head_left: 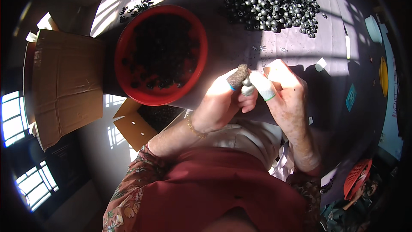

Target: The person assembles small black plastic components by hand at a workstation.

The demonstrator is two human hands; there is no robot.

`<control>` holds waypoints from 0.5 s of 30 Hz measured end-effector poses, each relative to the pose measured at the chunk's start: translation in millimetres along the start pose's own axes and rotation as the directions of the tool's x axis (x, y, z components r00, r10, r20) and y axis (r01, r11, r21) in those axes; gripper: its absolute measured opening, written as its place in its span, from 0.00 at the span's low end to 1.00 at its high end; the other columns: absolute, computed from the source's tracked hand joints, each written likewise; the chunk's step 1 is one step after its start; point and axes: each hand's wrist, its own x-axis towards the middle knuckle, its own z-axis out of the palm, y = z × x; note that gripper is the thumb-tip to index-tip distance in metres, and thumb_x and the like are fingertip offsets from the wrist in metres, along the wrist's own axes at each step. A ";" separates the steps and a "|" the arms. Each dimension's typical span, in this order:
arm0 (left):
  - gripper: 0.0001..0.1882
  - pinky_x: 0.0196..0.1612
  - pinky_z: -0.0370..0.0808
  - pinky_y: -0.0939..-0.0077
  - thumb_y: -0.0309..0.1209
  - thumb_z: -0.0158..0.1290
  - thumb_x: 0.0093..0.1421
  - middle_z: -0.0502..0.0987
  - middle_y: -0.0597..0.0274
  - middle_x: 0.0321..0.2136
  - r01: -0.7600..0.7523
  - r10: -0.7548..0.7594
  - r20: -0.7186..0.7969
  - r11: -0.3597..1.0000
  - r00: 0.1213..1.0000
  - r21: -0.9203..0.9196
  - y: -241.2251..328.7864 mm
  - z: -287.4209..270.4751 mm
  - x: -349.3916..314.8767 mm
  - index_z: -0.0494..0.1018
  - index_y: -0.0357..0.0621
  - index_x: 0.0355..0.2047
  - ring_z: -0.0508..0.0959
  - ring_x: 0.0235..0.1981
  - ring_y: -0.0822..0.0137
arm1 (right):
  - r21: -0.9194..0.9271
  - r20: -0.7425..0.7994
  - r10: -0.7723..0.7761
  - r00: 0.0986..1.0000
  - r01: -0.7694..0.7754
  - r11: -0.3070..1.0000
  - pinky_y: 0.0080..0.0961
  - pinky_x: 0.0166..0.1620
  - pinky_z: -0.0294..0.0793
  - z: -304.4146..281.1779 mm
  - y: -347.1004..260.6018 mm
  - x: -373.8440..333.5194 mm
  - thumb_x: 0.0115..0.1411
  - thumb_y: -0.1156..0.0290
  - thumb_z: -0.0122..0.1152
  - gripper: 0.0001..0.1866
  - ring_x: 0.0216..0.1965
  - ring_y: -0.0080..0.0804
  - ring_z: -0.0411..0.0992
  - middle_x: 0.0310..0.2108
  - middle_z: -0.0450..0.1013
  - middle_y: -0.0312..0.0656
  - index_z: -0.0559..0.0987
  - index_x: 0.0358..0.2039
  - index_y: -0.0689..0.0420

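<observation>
While curled left hand [219,104] pinches grey beads [247,90] | right hand [286,92] curls — hold unclear | red print [394,103] — illegible

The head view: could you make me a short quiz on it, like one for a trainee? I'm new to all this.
1. True or false: the red basin stands to the left of the large bead pile.
2. Which colour is the finger cover with the blue edge?
A) white
B) brown
C) yellow
3. What shows between the person's left grip and right grip?

Key:
1. True.
2. B.
3. Rounded grey beads; their exact number is hard to tell.
</observation>
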 end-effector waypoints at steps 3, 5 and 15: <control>0.17 0.24 0.59 0.82 0.41 0.41 0.63 0.63 0.68 0.21 -0.165 0.228 0.019 0.644 0.973 0.747 23.9 -19.6 -8.5 0.68 0.38 0.38 0.61 0.21 0.77 | -0.540 -0.134 -0.302 0.944 0.186 0.821 0.17 0.24 0.62 -12.3 17.1 14.3 0.53 0.78 0.59 0.07 0.21 0.16 0.62 0.18 0.61 0.36 0.70 0.22 0.64; 0.14 0.27 0.62 0.84 0.37 0.42 0.62 0.67 0.67 0.24 -0.164 0.491 0.046 0.201 0.870 0.966 38.4 -39.2 -19.4 0.68 0.37 0.37 0.64 0.23 0.77 | -0.703 0.013 -0.600 0.800 0.434 0.563 0.19 0.26 0.66 -38.6 41.1 38.8 0.50 0.80 0.58 0.03 0.23 0.22 0.66 0.23 0.65 0.38 0.74 0.27 0.61; 0.06 0.43 0.68 0.77 0.22 0.44 0.59 0.72 0.59 0.34 0.072 0.850 0.198 -0.266 0.488 0.961 92.2 -74.9 -34.5 0.68 0.38 0.37 0.71 0.34 0.67 | -0.789 0.093 -0.644 0.760 0.450 0.417 0.27 0.37 0.69 -80.7 90.0 109.7 0.55 0.73 0.50 0.06 0.32 0.37 0.69 0.31 0.71 0.42 0.73 0.32 0.58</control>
